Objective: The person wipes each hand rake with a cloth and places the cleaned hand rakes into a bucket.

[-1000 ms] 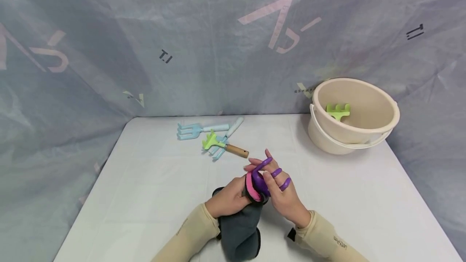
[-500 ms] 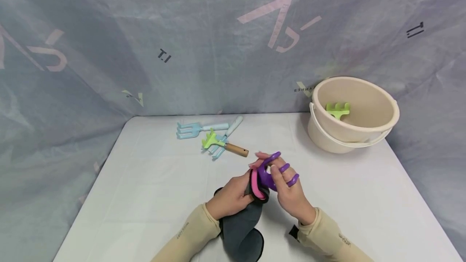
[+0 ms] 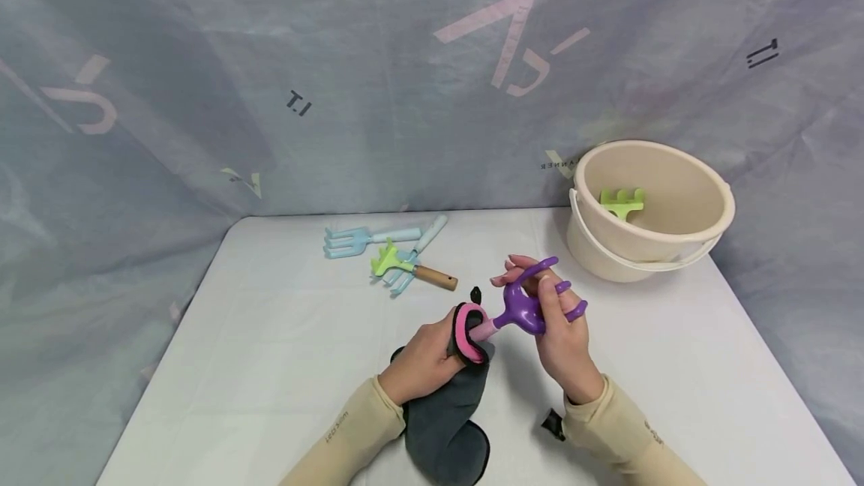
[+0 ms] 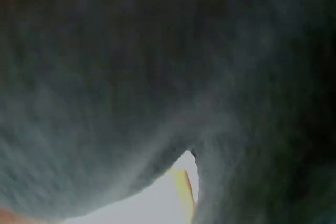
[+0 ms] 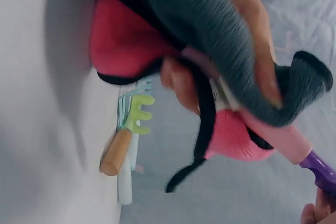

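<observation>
My left hand (image 3: 418,366) grips a dark grey cloth (image 3: 445,418) with pink backing and black edging, bunched round the pink handle of a small hand rake. My right hand (image 3: 567,347) holds the rake's purple head (image 3: 523,311), thumb against it and its prongs pointing up and right. Between cloth and head, a short length of pink handle (image 3: 484,330) shows; more of the handle (image 5: 283,142) appears in the right wrist view. There, a black loop hangs from the cloth (image 5: 199,19). Grey cloth (image 4: 126,87) fills most of the left wrist view and hides the left fingers.
Beyond my hands lie two light blue hand rakes (image 3: 347,241) and a green rake (image 3: 432,277) with a wooden handle, partly overlapping. A cream bucket (image 3: 604,253) stands at the back right, holding a green rake (image 3: 622,203). Grey fabric (image 3: 378,81) hangs behind the table.
My right hand and the purple rake head have moved right and slightly up, away from the left hand, baring some of the pink handle. The left hand has stayed nearly in place.
</observation>
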